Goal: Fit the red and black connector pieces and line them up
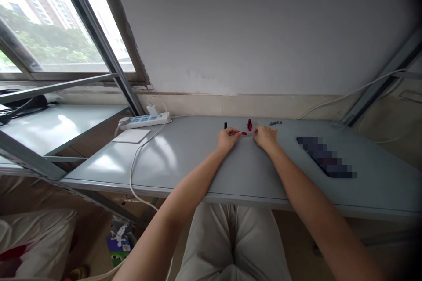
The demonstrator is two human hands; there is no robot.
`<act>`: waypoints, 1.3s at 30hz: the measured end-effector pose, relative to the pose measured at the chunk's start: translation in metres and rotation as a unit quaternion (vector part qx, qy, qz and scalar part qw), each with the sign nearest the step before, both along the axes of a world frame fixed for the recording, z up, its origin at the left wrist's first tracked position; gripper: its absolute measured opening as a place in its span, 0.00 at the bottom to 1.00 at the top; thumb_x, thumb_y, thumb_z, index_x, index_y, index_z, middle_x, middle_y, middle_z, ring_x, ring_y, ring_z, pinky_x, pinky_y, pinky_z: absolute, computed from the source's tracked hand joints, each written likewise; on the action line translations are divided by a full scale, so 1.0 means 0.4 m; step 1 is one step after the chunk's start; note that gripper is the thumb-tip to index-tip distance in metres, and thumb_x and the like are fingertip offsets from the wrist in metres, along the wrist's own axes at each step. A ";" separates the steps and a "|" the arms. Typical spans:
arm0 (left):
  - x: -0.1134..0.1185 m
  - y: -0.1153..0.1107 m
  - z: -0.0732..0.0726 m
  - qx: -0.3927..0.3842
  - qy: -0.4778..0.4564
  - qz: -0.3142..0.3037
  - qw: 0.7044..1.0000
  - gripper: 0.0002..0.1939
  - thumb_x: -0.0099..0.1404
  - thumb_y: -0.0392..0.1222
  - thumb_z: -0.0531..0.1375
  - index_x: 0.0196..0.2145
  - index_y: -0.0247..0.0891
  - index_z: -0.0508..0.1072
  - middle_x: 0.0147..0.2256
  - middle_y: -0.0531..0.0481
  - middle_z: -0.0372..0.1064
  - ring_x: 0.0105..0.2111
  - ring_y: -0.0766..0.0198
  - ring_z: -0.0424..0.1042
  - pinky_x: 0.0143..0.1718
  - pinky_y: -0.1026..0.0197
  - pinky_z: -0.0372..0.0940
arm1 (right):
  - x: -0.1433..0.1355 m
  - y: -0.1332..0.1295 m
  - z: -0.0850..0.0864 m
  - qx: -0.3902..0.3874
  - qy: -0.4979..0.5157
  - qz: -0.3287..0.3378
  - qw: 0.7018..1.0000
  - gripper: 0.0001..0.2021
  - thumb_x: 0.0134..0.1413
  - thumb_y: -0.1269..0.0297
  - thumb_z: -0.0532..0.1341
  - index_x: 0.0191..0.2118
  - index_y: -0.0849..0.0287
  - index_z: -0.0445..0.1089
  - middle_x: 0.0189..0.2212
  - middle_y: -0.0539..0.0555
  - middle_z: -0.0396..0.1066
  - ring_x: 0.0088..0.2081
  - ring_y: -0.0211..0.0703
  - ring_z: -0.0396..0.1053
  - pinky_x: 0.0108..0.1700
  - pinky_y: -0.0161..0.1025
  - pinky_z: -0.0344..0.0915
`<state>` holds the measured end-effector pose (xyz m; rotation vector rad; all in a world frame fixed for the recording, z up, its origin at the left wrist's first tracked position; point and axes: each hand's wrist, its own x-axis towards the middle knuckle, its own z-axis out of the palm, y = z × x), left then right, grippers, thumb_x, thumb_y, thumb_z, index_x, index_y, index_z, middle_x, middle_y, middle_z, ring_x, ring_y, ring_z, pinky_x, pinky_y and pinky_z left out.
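My left hand [228,138] pinches a small red cylindrical piece [244,133] that points to the right, above the grey tabletop. To its right, my right hand [264,136] has its fingers closed together; whatever they hold is too small to make out. Just behind the hands lie several small red and black pieces [249,124]. A short black cylinder [225,125] stands upright behind my left hand. Beyond my right hand, several small dark metallic bits [275,123] lie in a row.
A white power strip [145,120] with a plugged-in adapter lies at the back left, near a flat white square [131,135]. A white cable [132,167] hangs over the front edge. To the right lies a dark, pixelated flat object [326,158]. Metal posts frame the table [184,162].
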<state>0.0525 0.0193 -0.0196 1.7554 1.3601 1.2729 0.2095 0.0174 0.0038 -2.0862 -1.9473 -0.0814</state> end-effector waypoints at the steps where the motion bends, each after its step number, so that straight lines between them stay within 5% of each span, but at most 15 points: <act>1: 0.000 0.000 0.000 -0.001 0.001 -0.002 1.000 0.12 0.51 0.47 0.59 0.28 0.35 0.74 0.25 0.48 0.69 0.27 0.67 0.65 0.31 0.63 0.59 | 0.000 0.000 -0.001 0.001 0.000 0.003 1.000 0.10 0.44 0.72 0.55 0.34 0.56 0.70 0.32 0.56 0.70 0.39 0.47 0.65 0.42 0.46 0.50; 17: 0.002 -0.006 0.011 -0.017 0.017 0.010 1.000 0.11 0.51 0.45 0.60 0.26 0.33 0.74 0.25 0.47 0.69 0.27 0.67 0.65 0.31 0.63 0.59 | -0.035 -0.005 -0.005 0.039 0.007 0.095 0.995 0.12 0.47 0.66 0.56 0.40 0.57 0.66 0.35 0.55 0.69 0.39 0.46 0.65 0.41 0.44 0.52; 27: 0.002 -0.005 0.016 -0.022 0.005 0.010 1.000 0.10 0.52 0.44 0.59 0.27 0.33 0.73 0.26 0.46 0.70 0.27 0.67 0.66 0.31 0.64 0.60 | -0.048 -0.017 0.008 0.006 0.006 0.105 0.994 0.09 0.49 0.64 0.55 0.37 0.55 0.69 0.33 0.54 0.70 0.38 0.45 0.65 0.42 0.44 0.51; 39: -0.112 0.026 0.057 -0.124 0.170 0.132 0.969 0.07 0.49 0.42 0.61 0.26 0.36 0.69 0.30 0.40 0.69 0.35 0.55 0.68 0.36 0.57 0.58 | -0.044 0.024 -0.027 -0.029 0.230 0.107 0.967 0.09 0.42 0.64 0.60 0.32 0.61 0.69 0.30 0.54 0.71 0.32 0.38 0.67 0.33 0.33 0.59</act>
